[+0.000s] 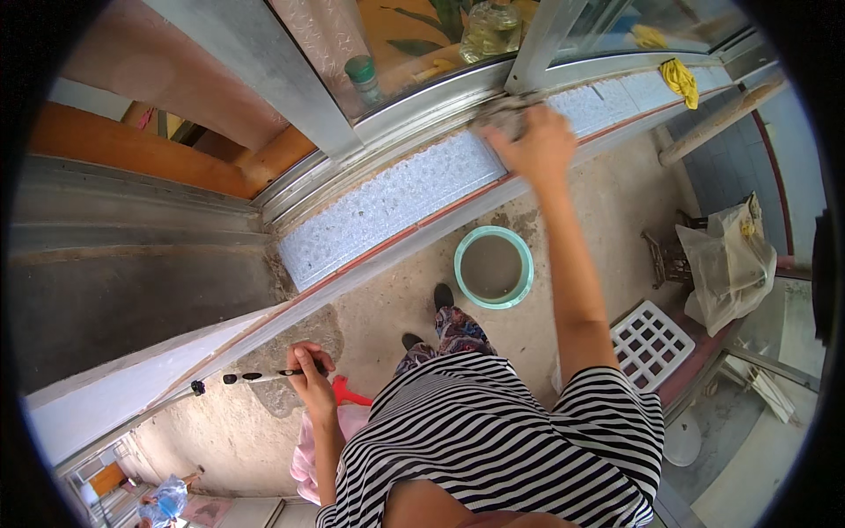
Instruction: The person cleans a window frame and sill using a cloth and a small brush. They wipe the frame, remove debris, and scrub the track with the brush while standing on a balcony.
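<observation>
My right hand (538,142) presses a grey cloth (505,115) onto the tiled window sill (396,204), against the metal window track; both are somewhat blurred. My left hand (309,373) is closed around a slim white and black handle (264,376), held away from the sill at the lower left; what the handle belongs to cannot be made out. On the floor below the sill stands a turquoise basin (494,267) of murky grey water. A yellow cloth (680,82) hangs over the sill's far right end.
Behind the glass are a green-capped jar (363,76) and a glass bottle (492,30). A white plastic grid crate (652,346) and a plastic bag (729,264) are at the right. A pipe (723,122) runs beside the wall. Another person (165,501) is far off, lower left.
</observation>
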Demonstrator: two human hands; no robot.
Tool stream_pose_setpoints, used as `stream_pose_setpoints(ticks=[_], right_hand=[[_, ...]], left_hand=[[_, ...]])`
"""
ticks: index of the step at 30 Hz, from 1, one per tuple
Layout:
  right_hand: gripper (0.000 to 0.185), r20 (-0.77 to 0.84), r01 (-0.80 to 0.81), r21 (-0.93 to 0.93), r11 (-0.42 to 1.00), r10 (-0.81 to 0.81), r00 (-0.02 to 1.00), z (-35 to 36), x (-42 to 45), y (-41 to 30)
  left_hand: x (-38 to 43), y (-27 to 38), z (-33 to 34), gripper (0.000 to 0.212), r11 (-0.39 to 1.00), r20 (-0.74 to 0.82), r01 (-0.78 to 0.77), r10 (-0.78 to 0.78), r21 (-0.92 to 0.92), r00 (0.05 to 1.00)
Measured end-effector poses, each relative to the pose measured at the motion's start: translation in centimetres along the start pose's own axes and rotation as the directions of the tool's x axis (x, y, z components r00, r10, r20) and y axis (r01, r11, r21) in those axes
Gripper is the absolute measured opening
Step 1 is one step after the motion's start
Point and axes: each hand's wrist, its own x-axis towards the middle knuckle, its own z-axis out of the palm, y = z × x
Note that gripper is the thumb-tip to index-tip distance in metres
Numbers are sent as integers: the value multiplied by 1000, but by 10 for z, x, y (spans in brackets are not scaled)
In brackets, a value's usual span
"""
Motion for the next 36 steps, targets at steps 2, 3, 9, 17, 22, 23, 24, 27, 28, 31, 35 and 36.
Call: stream_pose_setpoints(ticks=[2,3,9,17,22,23,24,27,28,31,35,36], right_hand=[[53,-117,153,30,988,-148,982,4,-37,-72],[51,-31,181,122,976,-179,983,-1,-55,-101],[56,25,359,669,651,-502,864,-12,-95,-172],[58,-44,349,709,612,-456,889,-52,-67,-130],[34,52,93,967,236,-541,840,-85,-74,-126],[28,100,43,967,252,-529,843,-94,-77,-129],[24,333,-269,942,198,-495,803,-104,-80,-128],[21,475,-495,868,24,-328,817,-100,-83,-114],[21,440,-460,888,-27,-242,865,-96,-81,-107],[30,315,-268,834,482,-18,949,-89,-52,-48],[27,100,-87,406,910,50,994,-58,-33,11],[27,128,-102,355,929,60,990,-52,-30,13]], left_hand=[[5,13,13,37,1000,21,-15,15,11,1000],[8,19,20,38,1000,57,-22,21,5,998],[21,53,64,39,1000,286,-24,26,-11,958],[48,90,116,36,993,551,93,-116,70,827],[77,107,150,21,979,640,-102,-34,174,768],[81,107,156,20,972,654,-129,-32,197,756],[83,105,161,19,963,668,-155,-33,219,743],[80,94,171,30,860,681,-468,218,205,699],[75,115,173,34,881,701,-408,132,241,700],[73,116,165,36,877,620,-414,187,245,762],[92,104,162,57,562,419,-691,549,455,723],[100,106,164,63,505,425,-680,536,531,729]])
